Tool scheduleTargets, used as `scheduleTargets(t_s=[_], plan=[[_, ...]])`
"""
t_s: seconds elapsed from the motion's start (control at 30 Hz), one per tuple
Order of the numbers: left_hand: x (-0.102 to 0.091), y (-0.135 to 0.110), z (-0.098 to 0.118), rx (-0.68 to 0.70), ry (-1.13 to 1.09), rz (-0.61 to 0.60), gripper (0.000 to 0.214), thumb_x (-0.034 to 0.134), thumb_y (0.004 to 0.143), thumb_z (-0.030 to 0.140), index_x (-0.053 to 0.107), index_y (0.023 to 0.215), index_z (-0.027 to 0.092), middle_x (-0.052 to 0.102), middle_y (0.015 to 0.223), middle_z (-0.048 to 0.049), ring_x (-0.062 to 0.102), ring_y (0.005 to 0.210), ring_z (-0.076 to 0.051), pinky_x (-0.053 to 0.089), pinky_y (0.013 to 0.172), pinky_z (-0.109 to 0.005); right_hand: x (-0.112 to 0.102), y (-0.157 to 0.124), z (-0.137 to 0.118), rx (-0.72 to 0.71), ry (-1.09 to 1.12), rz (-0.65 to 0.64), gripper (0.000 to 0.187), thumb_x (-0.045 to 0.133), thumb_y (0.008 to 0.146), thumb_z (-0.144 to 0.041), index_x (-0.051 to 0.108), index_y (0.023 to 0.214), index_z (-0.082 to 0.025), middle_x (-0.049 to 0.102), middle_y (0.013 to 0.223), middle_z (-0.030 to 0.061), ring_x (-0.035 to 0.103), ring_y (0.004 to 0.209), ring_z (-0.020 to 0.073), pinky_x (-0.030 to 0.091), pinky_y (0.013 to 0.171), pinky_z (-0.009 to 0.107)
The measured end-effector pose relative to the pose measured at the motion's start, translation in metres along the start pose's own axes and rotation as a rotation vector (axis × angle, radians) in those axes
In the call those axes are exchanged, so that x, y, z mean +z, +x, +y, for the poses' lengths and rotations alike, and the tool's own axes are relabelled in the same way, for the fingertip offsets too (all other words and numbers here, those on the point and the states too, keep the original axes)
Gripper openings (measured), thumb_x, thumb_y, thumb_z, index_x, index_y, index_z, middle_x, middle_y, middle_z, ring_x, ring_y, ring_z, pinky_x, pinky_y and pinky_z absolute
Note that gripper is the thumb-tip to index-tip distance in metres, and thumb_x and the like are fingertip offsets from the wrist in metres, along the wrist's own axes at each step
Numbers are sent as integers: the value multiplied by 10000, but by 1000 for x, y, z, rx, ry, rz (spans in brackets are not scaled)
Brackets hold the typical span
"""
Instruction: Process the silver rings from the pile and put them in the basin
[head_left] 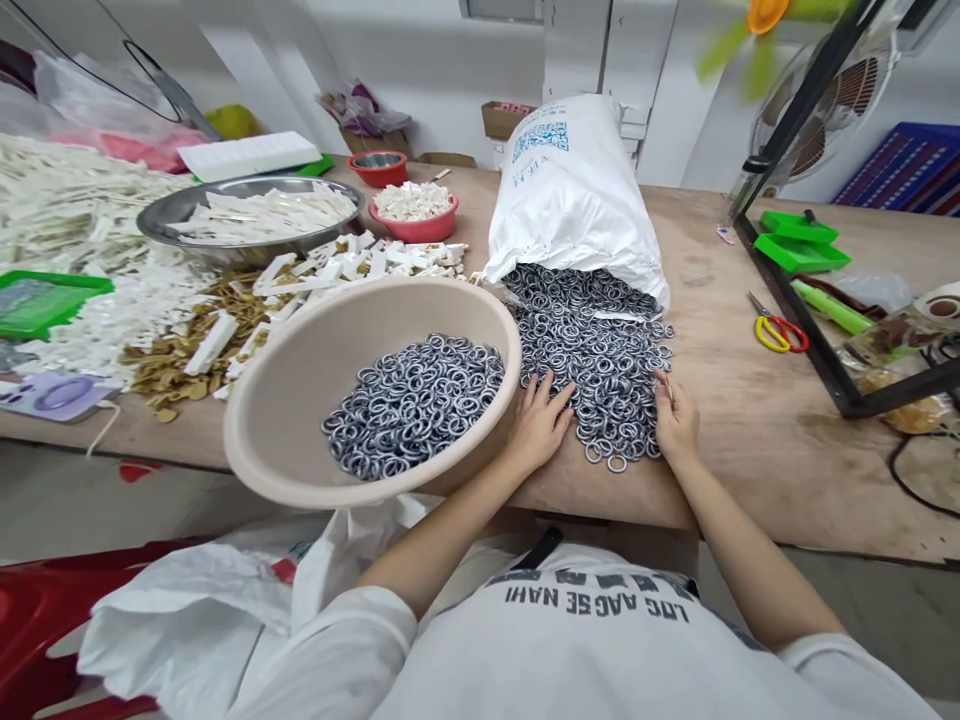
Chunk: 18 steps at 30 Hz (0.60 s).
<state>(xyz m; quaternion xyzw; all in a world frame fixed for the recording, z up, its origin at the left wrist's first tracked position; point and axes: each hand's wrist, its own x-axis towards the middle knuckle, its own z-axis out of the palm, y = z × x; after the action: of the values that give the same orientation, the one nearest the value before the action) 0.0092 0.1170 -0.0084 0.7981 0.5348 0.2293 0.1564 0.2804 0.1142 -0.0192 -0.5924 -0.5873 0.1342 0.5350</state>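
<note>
A heap of grey metallic-looking rings (pixel 600 370) lies on the wooden table, spilling from the mouth of a white sack (pixel 577 200). My left hand (pixel 541 422) rests at the heap's left edge, fingers spread and touching the rings, with nothing gripped. On the opposite side, my right hand (pixel 677 418) stands on edge against the heap, its fingers loosely bent and partly hidden; no held ring shows. Left of my left hand, a large beige basin (pixel 277 420) sits tilted at the table's front edge, holding many of the same rings.
Scissors (pixel 780 330) and a black metal frame (pixel 802 330) are at right. White strips fill a steel bowl (pixel 161 215); white pieces fill a red bowl (pixel 420 228). Brown and white parts (pixel 202 340) lie behind the basin. A red chair (pixel 45 620) stands lower left.
</note>
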Motion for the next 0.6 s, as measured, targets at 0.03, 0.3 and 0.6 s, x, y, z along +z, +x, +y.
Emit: scheduleTargets(t_s=[0.03, 0.3, 0.6], plan=[[0, 0, 0, 0, -8, 12, 528, 413, 1017, 430, 448, 1531, 316, 262, 1689, -78, 163, 1570, -379, 272, 1218, -615, 0, -1, -1, 25, 31, 31, 436, 461, 1014, -457, 672, 1290, -194, 684, 1307, 131, 607, 1224, 248, 424, 1101, 461], [-23, -7, 28, 175, -261, 291, 389, 463, 1018, 351, 620, 1348, 218, 499, 1549, -109, 357, 1499, -275, 302, 1236, -537, 0, 5, 11, 277, 321, 290, 514, 492, 949, -615, 700, 1008, -149, 728, 923, 83, 676, 837, 191, 517, 797, 330], [-145, -62, 126, 551, -918, 300, 338, 514, 989, 394, 632, 1296, 318, 674, 1283, -76, 602, 1268, -281, 466, 1141, -537, 0, 14, 30, 379, 397, 422, 508, 501, 909, -656, 665, 912, -176, 668, 752, 12, 614, 661, 131, 502, 663, 277]])
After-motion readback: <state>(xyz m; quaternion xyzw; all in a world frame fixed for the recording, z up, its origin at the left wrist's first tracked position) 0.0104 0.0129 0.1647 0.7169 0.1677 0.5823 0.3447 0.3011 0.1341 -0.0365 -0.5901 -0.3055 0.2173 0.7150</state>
